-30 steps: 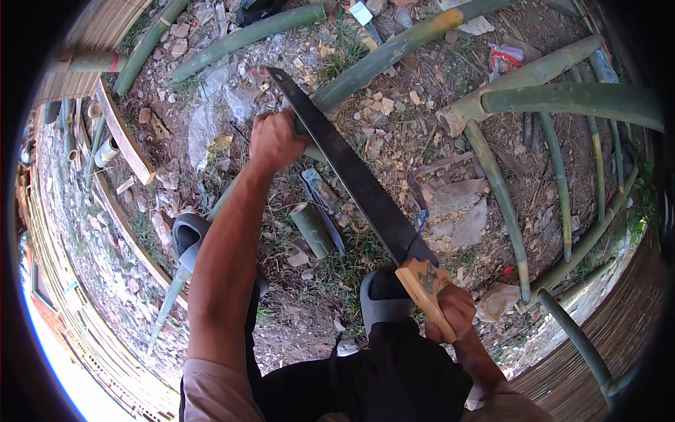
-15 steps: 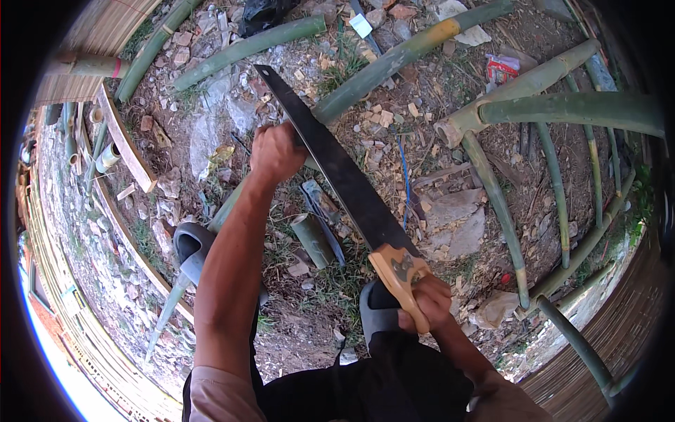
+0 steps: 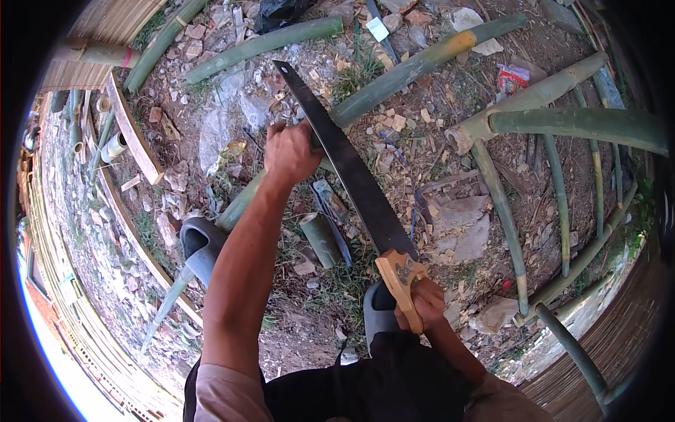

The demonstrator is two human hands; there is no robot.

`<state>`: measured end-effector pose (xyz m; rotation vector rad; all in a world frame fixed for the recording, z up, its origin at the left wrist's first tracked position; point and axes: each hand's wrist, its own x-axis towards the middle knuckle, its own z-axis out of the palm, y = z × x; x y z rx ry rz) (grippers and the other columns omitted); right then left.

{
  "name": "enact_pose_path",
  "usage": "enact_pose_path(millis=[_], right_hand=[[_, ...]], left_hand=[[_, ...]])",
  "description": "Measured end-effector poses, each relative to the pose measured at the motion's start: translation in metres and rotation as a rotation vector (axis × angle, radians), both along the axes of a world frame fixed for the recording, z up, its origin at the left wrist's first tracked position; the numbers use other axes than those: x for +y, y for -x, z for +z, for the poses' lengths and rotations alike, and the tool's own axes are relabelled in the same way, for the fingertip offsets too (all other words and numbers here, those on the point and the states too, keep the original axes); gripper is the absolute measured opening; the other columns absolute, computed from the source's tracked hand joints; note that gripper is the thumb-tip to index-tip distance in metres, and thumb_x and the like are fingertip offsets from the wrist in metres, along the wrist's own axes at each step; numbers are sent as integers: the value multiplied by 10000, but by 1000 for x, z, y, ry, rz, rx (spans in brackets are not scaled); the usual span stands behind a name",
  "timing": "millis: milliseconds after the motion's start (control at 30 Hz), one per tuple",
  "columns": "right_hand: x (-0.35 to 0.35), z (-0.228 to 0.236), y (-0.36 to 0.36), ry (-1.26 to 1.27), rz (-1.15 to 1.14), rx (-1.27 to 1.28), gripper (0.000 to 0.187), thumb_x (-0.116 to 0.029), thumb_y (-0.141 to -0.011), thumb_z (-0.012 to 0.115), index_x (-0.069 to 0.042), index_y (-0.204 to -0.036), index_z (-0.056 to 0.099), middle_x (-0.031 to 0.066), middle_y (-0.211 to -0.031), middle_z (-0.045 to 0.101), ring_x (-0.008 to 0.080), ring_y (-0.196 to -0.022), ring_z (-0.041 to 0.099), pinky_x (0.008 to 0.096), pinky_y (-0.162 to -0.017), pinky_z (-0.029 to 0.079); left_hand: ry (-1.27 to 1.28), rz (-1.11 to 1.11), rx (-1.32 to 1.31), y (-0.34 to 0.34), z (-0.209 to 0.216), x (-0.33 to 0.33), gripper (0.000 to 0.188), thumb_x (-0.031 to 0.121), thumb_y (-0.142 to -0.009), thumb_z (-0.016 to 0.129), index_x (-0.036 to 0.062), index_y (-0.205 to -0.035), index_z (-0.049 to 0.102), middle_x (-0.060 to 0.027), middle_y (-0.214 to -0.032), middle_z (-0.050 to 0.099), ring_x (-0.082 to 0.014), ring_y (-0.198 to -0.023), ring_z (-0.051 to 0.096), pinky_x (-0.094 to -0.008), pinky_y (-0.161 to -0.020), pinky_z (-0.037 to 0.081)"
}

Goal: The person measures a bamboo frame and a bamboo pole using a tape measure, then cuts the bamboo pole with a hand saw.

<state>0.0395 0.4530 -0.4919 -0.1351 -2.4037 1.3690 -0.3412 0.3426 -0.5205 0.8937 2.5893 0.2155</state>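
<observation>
My right hand [image 3: 425, 306] is closed round the light wooden handle of a handsaw [image 3: 358, 179]. The dark toothed blade slants away to the far left and crosses a long green bamboo pole [image 3: 415, 67]. Just left of the blade, my left hand [image 3: 290, 151] grips that pole, hiding part of it. The pole continues under my left forearm toward a grey clog [image 3: 200, 246] on my foot. Whether the teeth have cut into the bamboo is hidden by the blade and hand.
A short bamboo piece [image 3: 320, 240] lies between my feet. Wood chips and stones litter the ground. At the right stands a bamboo frame [image 3: 531, 91]; a curved bamboo strip [image 3: 133, 130] lies left. Another bamboo length [image 3: 267, 47] and a black bag [image 3: 281, 13] are farther off.
The view has shifted slightly, so most things appear farther right. Both hands keep their grips, and the blade still lies across the pole; any saw stroke is small.
</observation>
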Motion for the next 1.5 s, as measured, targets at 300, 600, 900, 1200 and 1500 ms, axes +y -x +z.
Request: enact_pose_path(millis=[300, 600, 900, 1200, 1500], right_hand=[[16, 20, -6, -22, 132, -221, 203, -53, -749, 826, -7, -859, 661, 140, -864, 667, 321, -765, 681, 410, -685, 559], [8, 34, -4, 0, 103, -218, 240, -110, -743, 863, -21, -830, 658, 114, -780, 648, 270, -665, 656, 379, -594, 528], [35, 1, 10, -40, 65, -19, 247, -142, -678, 811, -61, -675, 577, 86, -725, 600, 279, -594, 604, 369, -534, 476], [33, 70, -56, 42, 97, -182, 303, -148, -670, 817, -55, -655, 529, 61, -672, 543, 243, -561, 574, 373, -501, 432], [36, 77, -53, 36, 61, -160, 328, -198, -649, 825, -67, -651, 524, 51, -666, 541, 245, -553, 564, 373, -501, 424]], left_hand=[[1, 58, 62, -9, 11, -1, 398, 203, -759, 735, 95, -1106, 574, -138, -954, 740, -299, -964, 717, -447, -1151, 306], [-103, 20, 21, -5, 7, 3, 347, 359, -863, 656, 137, -1128, 684, -143, -829, 734, -338, -861, 717, -484, -1103, 347], [-38, 71, -256, 26, -8, 3, 389, 361, -859, 660, 100, -1144, 701, -201, -1119, 697, -378, -1099, 655, -487, -1076, 377], [28, 96, -30, 10, 15, 5, 358, 334, -773, 785, 77, -1015, 727, -179, -1024, 720, -367, -1065, 669, -488, -1053, 394], [-44, 136, -150, 11, 11, 2, 362, 311, -783, 777, 102, -1072, 718, -158, -913, 750, -345, -972, 709, -480, -1041, 405]])
